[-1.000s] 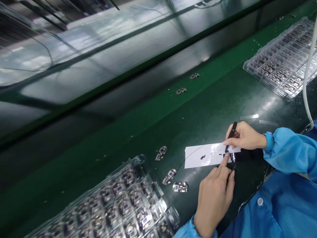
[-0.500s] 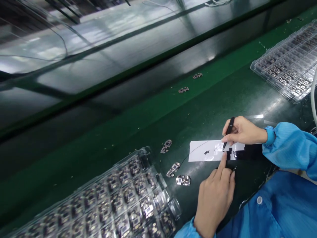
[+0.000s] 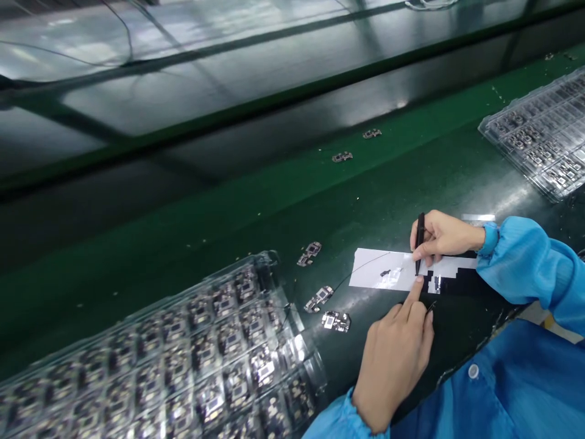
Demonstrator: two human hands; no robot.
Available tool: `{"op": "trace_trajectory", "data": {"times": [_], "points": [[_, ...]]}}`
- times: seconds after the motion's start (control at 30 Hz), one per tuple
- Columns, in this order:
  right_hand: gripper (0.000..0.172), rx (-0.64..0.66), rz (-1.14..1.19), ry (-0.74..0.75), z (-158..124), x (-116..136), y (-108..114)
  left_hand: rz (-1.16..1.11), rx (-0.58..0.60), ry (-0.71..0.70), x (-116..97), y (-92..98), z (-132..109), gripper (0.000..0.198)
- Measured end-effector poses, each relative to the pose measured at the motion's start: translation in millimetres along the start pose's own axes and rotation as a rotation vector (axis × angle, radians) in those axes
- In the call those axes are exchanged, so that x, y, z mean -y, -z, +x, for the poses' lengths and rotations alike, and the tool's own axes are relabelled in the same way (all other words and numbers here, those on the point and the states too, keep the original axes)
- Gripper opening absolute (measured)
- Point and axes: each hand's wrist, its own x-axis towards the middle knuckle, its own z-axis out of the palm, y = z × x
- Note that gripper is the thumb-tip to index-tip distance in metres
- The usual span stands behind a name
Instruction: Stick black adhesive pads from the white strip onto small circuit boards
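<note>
A white backing strip point(image 3: 372, 275) with small black pieces on it lies on the dark green bench. My right hand point(image 3: 443, 236) grips black tweezers point(image 3: 419, 241), their tip touching the strip's black end. My left hand point(image 3: 395, 353) presses its stretched forefinger on the strip's near edge, right under the tweezer tip; the other fingers are curled, and a small dark thing shows beside them. Three small circuit boards point(image 3: 336, 320) lie loose just left of the strip.
A clear blister tray point(image 3: 192, 360) full of small boards stands at the lower left. A second such tray point(image 3: 539, 137) stands at the upper right. Two more loose boards point(image 3: 342, 157) lie farther back on the green belt. Blue sleeves cover both arms.
The view has shifted, so everything sits a bit higher and further right. The tweezers have swung more upright over the strip. My left forefinger stays pressed on the strip's edge.
</note>
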Motion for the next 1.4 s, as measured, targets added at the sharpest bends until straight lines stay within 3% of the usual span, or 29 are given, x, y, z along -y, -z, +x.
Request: {"op": "trace_trajectory", "data": {"times": [0.4, 0.83, 1.1, 1.4], "points": [[0.021, 0.024, -0.003, 0.015, 3.1, -0.7, 0.8, -0.026, -0.026, -0.012, 0.4, -0.9, -1.0, 0.020], [0.032, -0.054, 0.077, 0.060, -1.0, -1.6, -1.5, -0.071, -0.035, -0.008, 2.2, -2.0, -0.9, 0.022], [0.028, 0.018, -0.006, 0.005, 2.6, 0.0, 0.0, -0.075, -0.049, -0.007, 2.2, -1.5, -0.7, 0.021], [0.030, -0.051, 0.032, 0.046, 0.4, -2.5, -2.8, -0.123, -0.051, 0.020, 2.4, -2.7, -0.4, 0.022]]}}
